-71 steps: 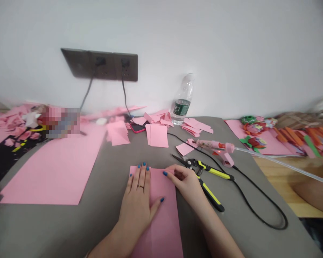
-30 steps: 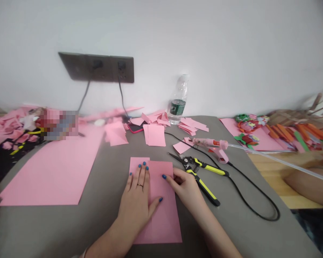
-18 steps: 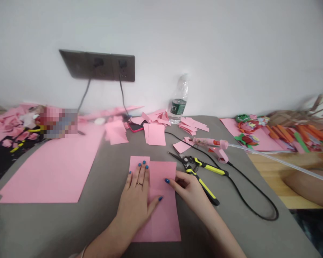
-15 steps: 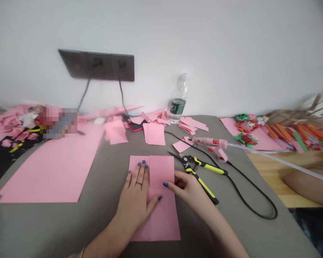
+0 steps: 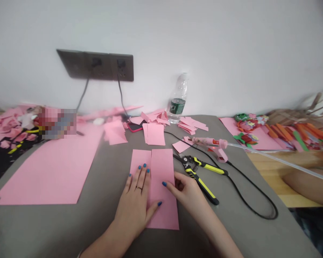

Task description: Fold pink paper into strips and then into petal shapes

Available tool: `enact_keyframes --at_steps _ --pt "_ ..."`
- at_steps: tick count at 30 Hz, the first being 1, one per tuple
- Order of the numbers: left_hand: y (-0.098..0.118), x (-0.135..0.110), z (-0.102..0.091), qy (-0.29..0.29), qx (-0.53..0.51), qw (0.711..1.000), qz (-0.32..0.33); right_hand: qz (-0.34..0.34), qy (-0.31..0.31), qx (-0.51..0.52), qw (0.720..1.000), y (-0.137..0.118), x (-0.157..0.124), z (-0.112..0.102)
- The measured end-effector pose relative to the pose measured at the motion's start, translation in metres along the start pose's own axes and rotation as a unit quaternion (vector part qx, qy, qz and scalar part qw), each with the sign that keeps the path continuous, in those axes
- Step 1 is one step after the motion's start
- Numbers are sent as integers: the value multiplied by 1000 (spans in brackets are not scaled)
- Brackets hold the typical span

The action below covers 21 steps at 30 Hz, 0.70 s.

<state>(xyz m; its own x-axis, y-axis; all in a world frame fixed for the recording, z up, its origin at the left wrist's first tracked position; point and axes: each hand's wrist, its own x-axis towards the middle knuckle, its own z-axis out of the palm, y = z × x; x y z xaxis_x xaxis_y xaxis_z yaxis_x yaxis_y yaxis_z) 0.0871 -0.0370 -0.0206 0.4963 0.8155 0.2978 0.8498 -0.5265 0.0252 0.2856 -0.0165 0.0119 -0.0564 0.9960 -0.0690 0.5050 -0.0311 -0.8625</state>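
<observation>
A pink sheet of paper (image 5: 161,168) lies on the grey table (image 5: 104,215) in front of me, with a lengthwise fold down its middle. My left hand (image 5: 136,200) lies flat on its left half, fingers stretched out and apart. At the paper's right edge my right hand (image 5: 184,188) rests with its forefinger pressing on the sheet and the other fingers curled under. Yellow-handled scissors (image 5: 201,173) lie just right of that hand.
A large pink sheet (image 5: 51,168) lies at left. Cut pink pieces (image 5: 154,134), a phone (image 5: 136,126), a water bottle (image 5: 177,102) and a corded pink glue gun (image 5: 215,145) sit farther back. Another person's arm (image 5: 309,184) rests at right, beside coloured paper crafts (image 5: 258,134).
The pink sheet has slid away from me under both hands, and its right half now reaches farther up the table. My hands keep their places on it.
</observation>
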Motion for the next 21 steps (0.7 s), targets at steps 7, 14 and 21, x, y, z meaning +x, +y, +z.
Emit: enact_keyframes --at_steps 7,14,21 --pt "2 0 2 0 5 1000 -1 0 -5 19 1000 1 -5 0" --pt "-1 -1 -5 9 -6 1000 12 17 -41 15 999 4 -7 -2" --pt "1 -6 -8 9 4 999 41 10 -22 11 1000 5 -9 -1"
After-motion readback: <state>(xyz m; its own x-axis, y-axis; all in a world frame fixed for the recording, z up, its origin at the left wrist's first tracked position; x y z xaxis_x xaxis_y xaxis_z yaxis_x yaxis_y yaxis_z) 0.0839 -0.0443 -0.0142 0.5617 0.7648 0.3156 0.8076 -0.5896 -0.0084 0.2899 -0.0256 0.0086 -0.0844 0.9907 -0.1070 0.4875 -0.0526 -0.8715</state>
